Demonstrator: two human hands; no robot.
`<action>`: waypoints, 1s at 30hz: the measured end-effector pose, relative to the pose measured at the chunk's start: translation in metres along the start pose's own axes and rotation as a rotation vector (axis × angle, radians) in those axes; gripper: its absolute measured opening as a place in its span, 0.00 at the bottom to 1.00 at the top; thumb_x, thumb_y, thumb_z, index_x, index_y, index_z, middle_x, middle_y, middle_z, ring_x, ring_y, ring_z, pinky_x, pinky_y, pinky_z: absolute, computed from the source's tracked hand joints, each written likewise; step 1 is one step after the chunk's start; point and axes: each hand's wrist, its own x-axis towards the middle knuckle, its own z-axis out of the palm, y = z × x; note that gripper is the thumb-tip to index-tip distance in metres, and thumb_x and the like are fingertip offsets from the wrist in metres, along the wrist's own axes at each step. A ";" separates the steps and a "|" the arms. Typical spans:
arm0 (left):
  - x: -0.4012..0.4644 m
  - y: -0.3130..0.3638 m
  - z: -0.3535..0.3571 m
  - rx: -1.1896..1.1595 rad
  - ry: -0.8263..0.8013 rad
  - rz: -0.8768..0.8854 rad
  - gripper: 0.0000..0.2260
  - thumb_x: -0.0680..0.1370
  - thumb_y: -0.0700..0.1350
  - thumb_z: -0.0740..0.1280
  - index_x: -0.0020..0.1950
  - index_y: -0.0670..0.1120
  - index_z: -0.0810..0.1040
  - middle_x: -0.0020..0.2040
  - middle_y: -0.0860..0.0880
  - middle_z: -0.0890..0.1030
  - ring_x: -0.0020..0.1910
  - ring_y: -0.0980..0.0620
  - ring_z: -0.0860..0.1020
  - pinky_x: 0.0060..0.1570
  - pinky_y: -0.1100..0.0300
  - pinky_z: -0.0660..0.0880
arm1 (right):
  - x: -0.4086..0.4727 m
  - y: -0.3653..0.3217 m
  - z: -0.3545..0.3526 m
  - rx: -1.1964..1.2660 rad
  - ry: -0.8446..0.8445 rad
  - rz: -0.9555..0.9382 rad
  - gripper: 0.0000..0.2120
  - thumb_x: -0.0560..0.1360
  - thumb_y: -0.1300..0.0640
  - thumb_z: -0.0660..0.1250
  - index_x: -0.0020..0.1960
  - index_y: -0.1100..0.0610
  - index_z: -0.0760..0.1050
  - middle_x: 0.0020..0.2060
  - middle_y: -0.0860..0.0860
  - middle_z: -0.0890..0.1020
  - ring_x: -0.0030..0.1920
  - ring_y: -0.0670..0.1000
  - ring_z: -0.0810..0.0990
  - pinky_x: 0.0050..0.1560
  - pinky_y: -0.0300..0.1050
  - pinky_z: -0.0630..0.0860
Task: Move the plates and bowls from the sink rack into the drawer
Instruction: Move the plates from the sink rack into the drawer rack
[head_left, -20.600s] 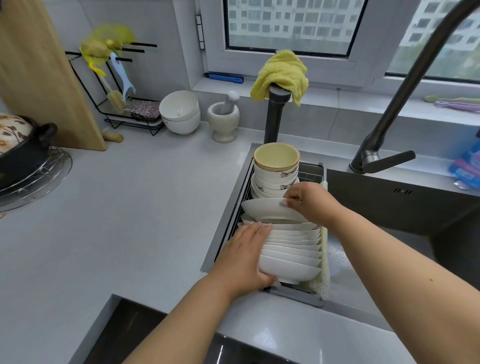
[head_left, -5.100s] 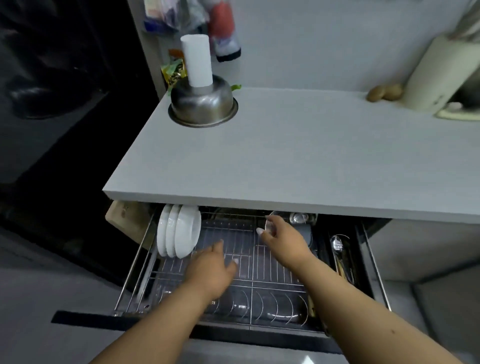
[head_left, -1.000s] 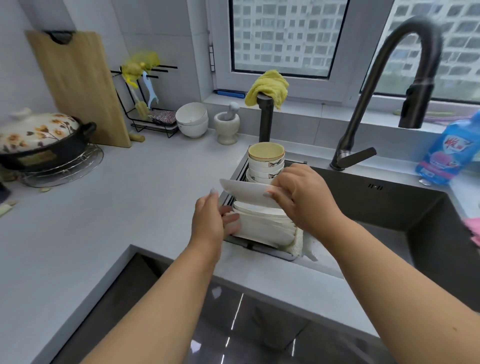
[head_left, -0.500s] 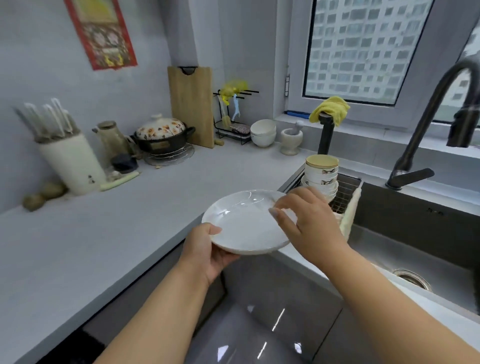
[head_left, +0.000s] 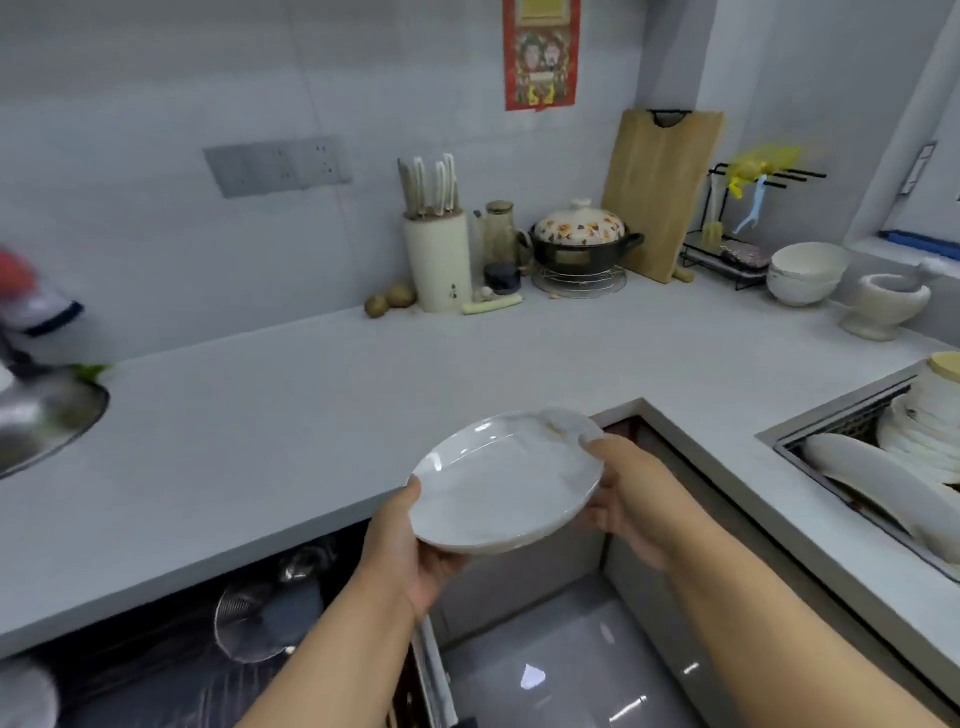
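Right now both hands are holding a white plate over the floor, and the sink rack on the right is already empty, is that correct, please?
Not quite: the sink rack still holds plates and stacked bowls, as the head view shows. Both hands, left hand and right hand, do hold the white plate.

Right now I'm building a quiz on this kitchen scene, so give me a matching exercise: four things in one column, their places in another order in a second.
Things:
1. round white plate
2. flower-patterned pot lid
3. tall wooden cutting board
4. stone mortar

Places:
A. leaning against the wall
B. on the black pot
C. held between the left hand and the right hand
D. on the grey counter beside the stacked white bowls

Pairs: 1-C, 2-B, 3-A, 4-D
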 end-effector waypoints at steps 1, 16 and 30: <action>0.001 0.004 -0.018 -0.007 0.021 0.000 0.12 0.81 0.51 0.60 0.56 0.44 0.77 0.45 0.43 0.83 0.42 0.43 0.81 0.28 0.56 0.78 | 0.001 0.004 0.017 0.077 -0.046 0.034 0.13 0.80 0.55 0.56 0.58 0.58 0.77 0.44 0.55 0.85 0.41 0.53 0.82 0.37 0.45 0.79; 0.000 0.077 -0.332 0.600 0.526 0.106 0.17 0.83 0.57 0.52 0.50 0.47 0.75 0.47 0.46 0.79 0.49 0.47 0.77 0.57 0.50 0.73 | 0.023 0.112 0.289 -0.266 -0.277 0.208 0.11 0.75 0.62 0.57 0.55 0.60 0.74 0.43 0.60 0.81 0.36 0.57 0.81 0.36 0.50 0.80; -0.026 0.074 -0.569 1.331 0.714 0.069 0.30 0.81 0.59 0.52 0.79 0.48 0.50 0.78 0.47 0.56 0.77 0.48 0.50 0.75 0.52 0.49 | 0.050 0.271 0.509 -0.630 -0.455 0.340 0.21 0.71 0.63 0.63 0.63 0.58 0.68 0.52 0.61 0.78 0.46 0.63 0.82 0.36 0.64 0.81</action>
